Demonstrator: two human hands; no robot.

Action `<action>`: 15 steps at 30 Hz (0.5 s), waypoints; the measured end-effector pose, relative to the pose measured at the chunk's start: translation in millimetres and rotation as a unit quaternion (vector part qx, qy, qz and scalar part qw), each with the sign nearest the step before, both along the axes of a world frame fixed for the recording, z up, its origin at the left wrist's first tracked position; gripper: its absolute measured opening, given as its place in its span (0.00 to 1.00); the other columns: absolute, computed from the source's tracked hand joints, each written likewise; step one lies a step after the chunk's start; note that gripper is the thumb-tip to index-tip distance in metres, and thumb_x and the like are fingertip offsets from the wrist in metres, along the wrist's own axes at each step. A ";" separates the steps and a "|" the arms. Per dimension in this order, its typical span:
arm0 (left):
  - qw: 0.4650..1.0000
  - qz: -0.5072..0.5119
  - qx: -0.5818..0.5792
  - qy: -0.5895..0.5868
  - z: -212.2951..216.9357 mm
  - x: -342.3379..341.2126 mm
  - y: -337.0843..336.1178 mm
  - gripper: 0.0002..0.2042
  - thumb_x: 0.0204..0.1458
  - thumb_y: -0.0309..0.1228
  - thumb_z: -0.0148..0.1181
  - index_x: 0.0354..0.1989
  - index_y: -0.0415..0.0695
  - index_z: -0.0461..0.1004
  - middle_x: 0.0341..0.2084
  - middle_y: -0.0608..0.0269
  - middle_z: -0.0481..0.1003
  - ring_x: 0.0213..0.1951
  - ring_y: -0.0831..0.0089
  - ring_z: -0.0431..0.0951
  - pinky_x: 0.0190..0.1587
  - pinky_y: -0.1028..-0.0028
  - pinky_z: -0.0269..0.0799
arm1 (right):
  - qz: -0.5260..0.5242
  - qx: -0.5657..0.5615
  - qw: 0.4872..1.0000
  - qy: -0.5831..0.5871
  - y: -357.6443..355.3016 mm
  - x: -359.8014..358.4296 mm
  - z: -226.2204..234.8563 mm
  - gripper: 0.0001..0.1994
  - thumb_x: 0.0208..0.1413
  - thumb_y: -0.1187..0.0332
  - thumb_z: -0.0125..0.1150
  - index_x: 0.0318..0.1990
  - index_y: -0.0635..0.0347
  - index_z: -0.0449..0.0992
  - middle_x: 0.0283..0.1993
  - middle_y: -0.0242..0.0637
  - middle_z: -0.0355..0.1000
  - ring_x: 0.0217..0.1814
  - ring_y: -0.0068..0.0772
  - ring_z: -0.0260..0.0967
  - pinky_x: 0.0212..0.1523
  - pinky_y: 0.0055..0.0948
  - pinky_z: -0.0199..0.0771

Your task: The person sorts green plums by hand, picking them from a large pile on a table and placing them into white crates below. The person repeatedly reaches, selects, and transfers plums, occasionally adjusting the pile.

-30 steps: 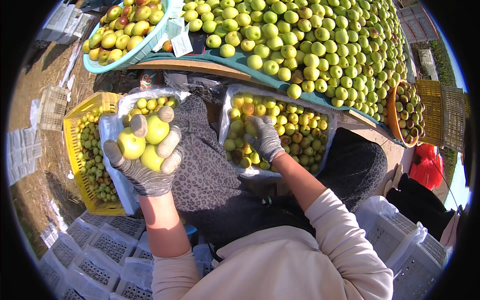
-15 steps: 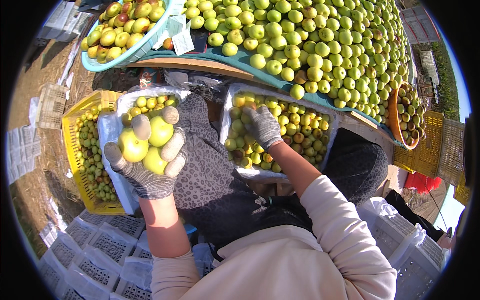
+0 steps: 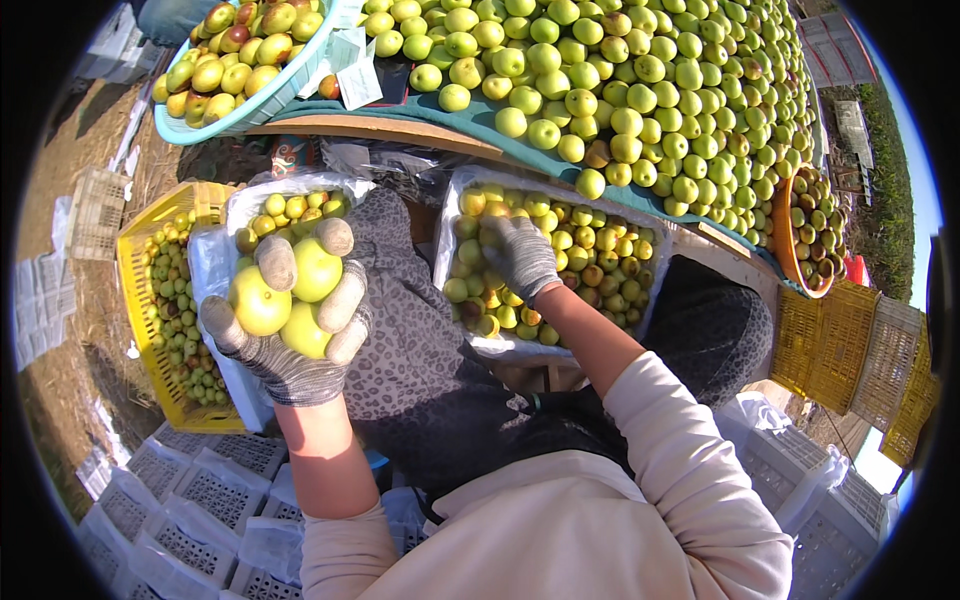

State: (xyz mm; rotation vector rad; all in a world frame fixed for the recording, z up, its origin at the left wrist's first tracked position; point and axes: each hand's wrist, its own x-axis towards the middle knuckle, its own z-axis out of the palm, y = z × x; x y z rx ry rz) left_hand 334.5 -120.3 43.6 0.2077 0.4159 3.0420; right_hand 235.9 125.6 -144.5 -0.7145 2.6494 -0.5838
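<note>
My left hand [image 3: 290, 350], in a grey knit glove with pale coated fingertips, is raised palm up and cups several large yellow-green jujubes [image 3: 262, 300]. Its fingers curl around and between them. My right hand [image 3: 525, 258], gloved the same way, reaches down into a white-lined crate [image 3: 480, 345] full of smaller green and brown-tinged jujubes [image 3: 590, 275]. Its bent fingers press among the fruit at the crate's left side, and the fingertips are partly hidden there. Behind my left hand stands another lined box [image 3: 232, 205] with jujubes in it.
A table heaped with green jujubes [image 3: 640, 95] spans the far side. A light-blue basket [image 3: 215, 130] of redder fruit and an orange basket [image 3: 783, 235] flank it. A yellow crate [image 3: 135, 300] stands at left, grey crates [image 3: 215, 490] near left, more yellow crates [image 3: 815, 340] at right.
The view has shifted slightly. My left hand still holds its jujubes, and my right hand stays in the crate with its fingers moved only a little among the fruit.
</note>
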 end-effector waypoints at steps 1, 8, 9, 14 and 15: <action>1.000 0.005 0.004 -0.006 0.3 1.2 0.7 0.19 0.49 0.45 0.63 0.36 0.44 0.64 0.50 0.49 0.56 0.33 0.66 0.64 0.26 0.71 0.68 | -0.020 -0.019 1.000 0.012 -0.5 3.5 -2.3 0.17 0.49 0.66 0.59 0.49 0.45 0.72 0.42 0.47 0.69 0.43 0.53 0.69 0.43 0.46 0.70; 0.999 0.023 0.020 -0.011 -3.8 0.7 3.1 0.23 0.47 0.47 0.65 0.39 0.40 0.69 0.53 0.44 0.57 0.32 0.63 0.65 0.26 0.69 0.71 | -0.125 -0.184 0.973 0.057 -4.6 22.7 -7.3 0.16 0.47 0.71 0.60 0.46 0.52 0.73 0.45 0.49 0.68 0.49 0.53 0.65 0.50 0.45 0.67; 1.000 0.022 0.020 -0.008 -4.0 0.3 2.8 0.23 0.47 0.47 0.65 0.39 0.40 0.69 0.53 0.44 0.57 0.32 0.63 0.65 0.26 0.69 0.71 | -0.127 -0.179 0.974 0.051 -4.9 23.6 -7.1 0.16 0.48 0.71 0.60 0.47 0.53 0.73 0.45 0.50 0.68 0.49 0.53 0.65 0.50 0.45 0.68; 0.999 0.027 0.017 -0.017 -2.3 1.3 3.4 0.23 0.47 0.47 0.66 0.40 0.40 0.69 0.53 0.45 0.57 0.33 0.63 0.65 0.26 0.68 0.71 | -0.139 -0.137 0.981 0.006 -2.5 19.5 -10.4 0.15 0.49 0.72 0.57 0.47 0.53 0.72 0.49 0.50 0.65 0.48 0.55 0.67 0.46 0.46 0.71; 0.999 0.024 0.014 -0.016 -2.1 1.3 3.3 0.23 0.47 0.47 0.66 0.40 0.40 0.69 0.53 0.45 0.57 0.33 0.63 0.65 0.26 0.68 0.72 | -0.128 -0.118 0.985 0.005 -1.9 17.7 -12.2 0.15 0.49 0.72 0.57 0.46 0.53 0.72 0.48 0.50 0.65 0.47 0.55 0.67 0.46 0.47 0.70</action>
